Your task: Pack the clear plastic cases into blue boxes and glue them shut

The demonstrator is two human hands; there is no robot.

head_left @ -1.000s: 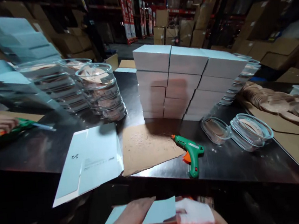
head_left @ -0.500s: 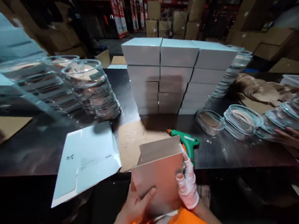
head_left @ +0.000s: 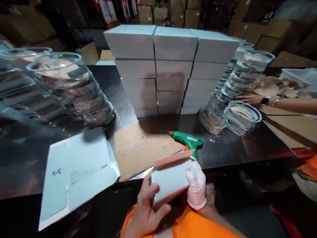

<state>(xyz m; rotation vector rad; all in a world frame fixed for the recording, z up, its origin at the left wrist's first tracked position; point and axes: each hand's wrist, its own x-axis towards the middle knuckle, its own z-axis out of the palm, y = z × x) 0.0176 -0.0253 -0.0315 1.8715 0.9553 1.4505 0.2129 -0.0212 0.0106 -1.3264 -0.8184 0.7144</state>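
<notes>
My left hand (head_left: pixel 147 211) and my gloved right hand (head_left: pixel 196 184) both grip a small pale blue cardboard box (head_left: pixel 171 177) in front of my orange vest, just below the table's near edge. The box's top flap stands half raised. A green glue gun (head_left: pixel 188 143) lies on the dark table (head_left: pixel 234 149) right behind the box, beside a brown cardboard sheet (head_left: pixel 141 148). Flat pale blue box blanks (head_left: pixel 74 175) lie to the left, overhanging the table edge.
A tall stack of closed pale boxes (head_left: pixel 170 69) stands mid-table. Stacked clear round containers (head_left: pixel 68 90) stand at the left, more of them (head_left: pixel 242 114) at the right. A co-worker's hand (head_left: pixel 247 98) reaches among those from the right. Warehouse cartons fill the background.
The box went from a flat blank low in my lap to an upright open shell, and now lies turned on its side with the flap partly down. A co-worker's arm came in from the right.
</notes>
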